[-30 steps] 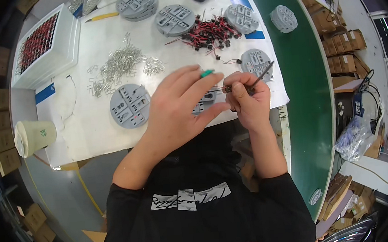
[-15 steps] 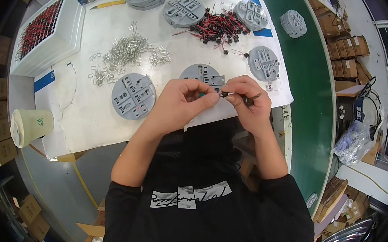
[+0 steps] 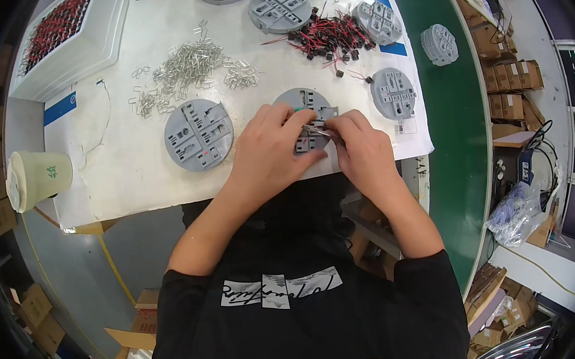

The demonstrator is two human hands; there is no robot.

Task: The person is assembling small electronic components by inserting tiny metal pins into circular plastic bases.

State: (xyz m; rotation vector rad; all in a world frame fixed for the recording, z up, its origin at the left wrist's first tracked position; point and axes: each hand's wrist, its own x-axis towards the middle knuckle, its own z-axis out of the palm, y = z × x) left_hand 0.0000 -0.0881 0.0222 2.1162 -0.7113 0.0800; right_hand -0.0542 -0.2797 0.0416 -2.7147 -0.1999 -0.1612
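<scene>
Looked light and stiff, best taken by rim

Saw round, slotted grey plastic-looking disc (image 3: 304, 98) flat on white-topped bench (image 3: 128, 159), partly covered. Judged likely to flex little; guessed small raised details fragile, face slightly slippery. Had left hand (image 3: 272, 140) half open over it, thumb apart from fingers, right hand (image 3: 365, 144) curled in close; couldn't make out anything gripped in either. Noted loose silver wire clips (image 3: 192, 65) farther up, brown cardboard boxes (image 3: 507, 95) off right.

The left hand (image 3: 264, 147) is at the left of one gray disc (image 3: 314, 98), and the right hand (image 3: 367, 146) is at its right. Metal bits (image 3: 189, 68) lie behind the disc to the left, red wires (image 3: 329, 35) just behind it. A cup (image 3: 45, 179) stands far left.
</scene>
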